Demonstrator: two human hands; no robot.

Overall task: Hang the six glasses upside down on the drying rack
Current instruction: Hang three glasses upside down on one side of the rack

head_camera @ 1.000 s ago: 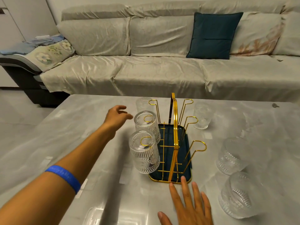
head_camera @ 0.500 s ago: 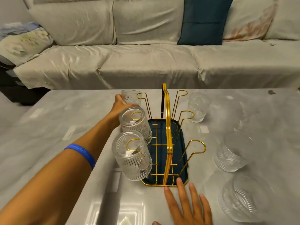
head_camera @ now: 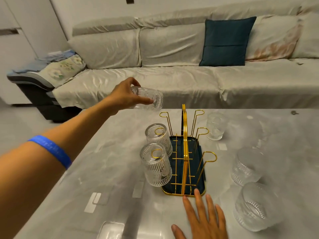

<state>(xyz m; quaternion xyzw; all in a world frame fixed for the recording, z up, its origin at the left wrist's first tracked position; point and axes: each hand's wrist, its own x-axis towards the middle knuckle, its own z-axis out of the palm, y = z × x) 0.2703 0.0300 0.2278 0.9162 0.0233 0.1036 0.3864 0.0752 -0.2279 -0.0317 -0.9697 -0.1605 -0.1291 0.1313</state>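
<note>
A gold wire drying rack (head_camera: 184, 152) with a dark blue tray stands mid-table. Two ribbed glasses hang upside down on its left hooks, a near glass (head_camera: 156, 165) and a middle glass (head_camera: 158, 138). My left hand (head_camera: 123, 96) grips a third glass (head_camera: 149, 99) on its side, in the air above the rack's far left hook (head_camera: 164, 115). My right hand (head_camera: 202, 216) lies flat and open on the table, fingertips at the rack's near edge. Three more glasses stand right of the rack: a far glass (head_camera: 214, 125), a middle glass (head_camera: 246, 165) and a near glass (head_camera: 255, 206).
The grey marble table (head_camera: 103, 161) reaches to a cloth-covered sofa (head_camera: 172, 80) with a teal cushion (head_camera: 226, 42) behind it. The three right-hand hooks of the rack are bare. A small dark object (head_camera: 293, 112) lies at the far right table edge.
My left hand closed on the far-left glass, lifted it off the table and tipped it sideways above the rack. My right hand stayed flat by the rack.
</note>
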